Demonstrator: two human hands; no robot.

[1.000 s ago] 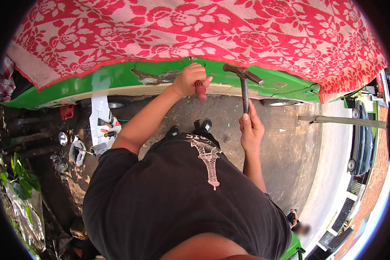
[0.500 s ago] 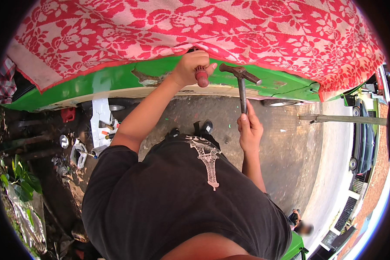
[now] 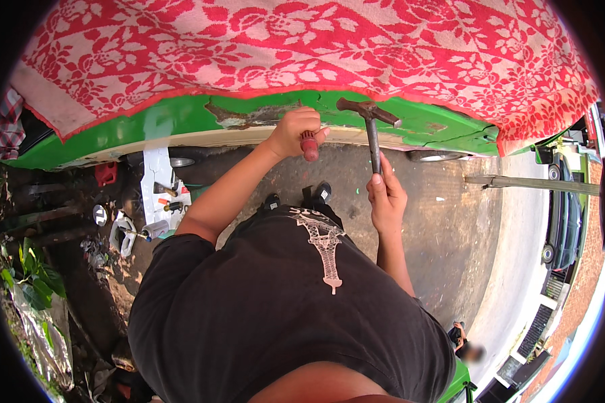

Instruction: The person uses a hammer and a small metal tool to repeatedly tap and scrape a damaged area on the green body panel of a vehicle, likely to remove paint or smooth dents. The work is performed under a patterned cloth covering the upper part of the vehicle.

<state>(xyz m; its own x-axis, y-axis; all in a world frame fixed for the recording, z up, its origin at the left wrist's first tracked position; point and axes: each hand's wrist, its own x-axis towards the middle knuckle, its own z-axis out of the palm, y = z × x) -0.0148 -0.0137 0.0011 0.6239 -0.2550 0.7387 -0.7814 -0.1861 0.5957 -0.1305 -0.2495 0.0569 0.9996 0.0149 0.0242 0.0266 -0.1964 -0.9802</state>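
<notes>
While the left hand (image 3: 294, 131) is clenching a red-handled tool (image 3: 309, 144) against the rusted patch (image 3: 249, 117) on the green body panel (image 3: 181, 124) at upper centre of the frame, the right hand (image 3: 385, 198) is gripping a hammer (image 3: 372, 138) low on its shaft. Its long axis is running nearly straight up the frame, the head (image 3: 368, 109) sitting just right of the left hand's knuckles and close to the panel's edge. Above, a red floral cloth (image 3: 316, 47) is draping over the panel; below, bare ground (image 3: 444, 228) is leaving open room for swinging.
</notes>
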